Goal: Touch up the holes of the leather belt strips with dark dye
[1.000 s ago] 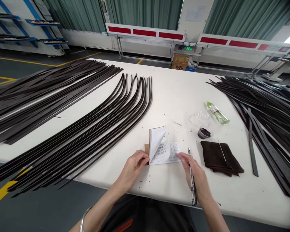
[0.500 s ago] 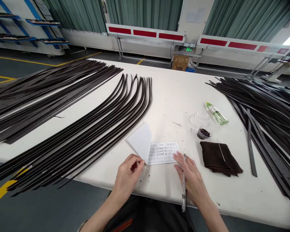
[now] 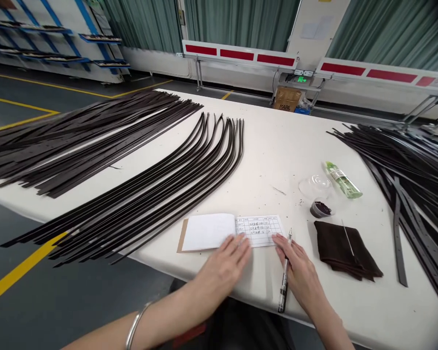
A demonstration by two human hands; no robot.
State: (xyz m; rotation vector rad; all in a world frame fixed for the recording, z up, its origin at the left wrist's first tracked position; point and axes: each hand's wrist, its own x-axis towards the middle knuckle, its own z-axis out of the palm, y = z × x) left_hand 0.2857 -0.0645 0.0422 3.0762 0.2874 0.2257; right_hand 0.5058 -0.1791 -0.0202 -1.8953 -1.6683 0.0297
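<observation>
A small notebook (image 3: 211, 232) lies open near the table's front edge. Its left page is blank white over a brown cover, and its right page carries a printed table with handwriting. My left hand (image 3: 230, 260) rests flat on the notebook by the fold, fingers stretched out. At the lower right corner of the written page, my right hand (image 3: 295, 265) touches the paper with its fingertips. A clear-barrelled pen (image 3: 284, 282) is held in that hand, its tip pointing up and away from me.
Long dark straps (image 3: 160, 189) lie in rows on the left, with more straps (image 3: 405, 165) heaped on the right. Right of the notebook are a folded brown cloth (image 3: 336, 245) with a thin tool (image 3: 348, 240), a cup of dark paste (image 3: 320, 208), a clear lid (image 3: 314, 185) and a green bottle (image 3: 343, 180).
My left hand has turned the raised page over to the left and moved right onto the notebook's fold. My right hand keeps the pen. The view has shifted left.
</observation>
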